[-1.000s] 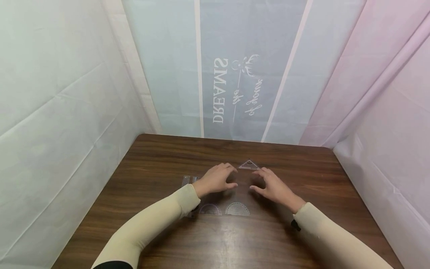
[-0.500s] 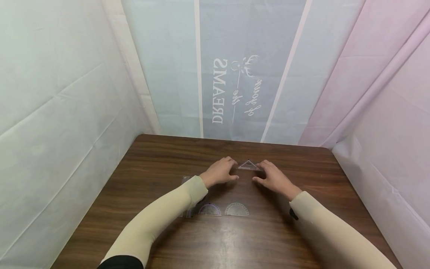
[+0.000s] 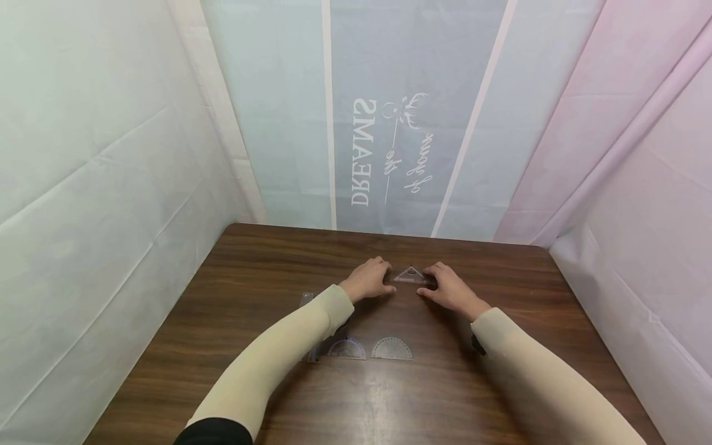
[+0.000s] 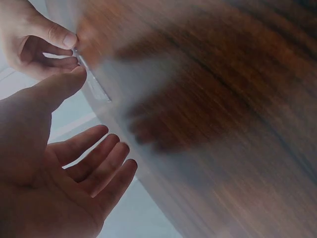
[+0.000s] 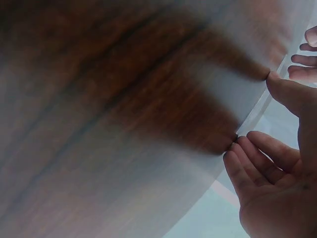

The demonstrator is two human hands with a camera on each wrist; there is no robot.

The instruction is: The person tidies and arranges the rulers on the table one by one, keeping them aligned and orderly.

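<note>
A clear triangular set square [image 3: 411,275] lies flat near the far side of the table in the head view. My right hand [image 3: 452,289] is at its right corner, fingertips right at the edge and thumb spread apart on the near side. Its thumb [image 5: 282,89] and fingers touch down at the tabletop in the right wrist view, with the clear edge between them. Left of the set square is my left hand [image 3: 367,279], fingers loosely bent, nothing in them. In the left wrist view its palm and fingers [image 4: 101,161] show apart from the set square.
Two clear protractors, a left one [image 3: 347,349] and a right one [image 3: 392,349], lie nearer on the brown wood-grain table [image 3: 378,408]. Clear ruler strips [image 3: 306,299] are partly hidden under the left sleeve. Hanging cloth [image 3: 400,154] stands behind the table and at both sides.
Both hands have moved forward a little, to either side of the set square. The left arm has shifted right, covering part of the rulers. The set square has hardly moved.
</note>
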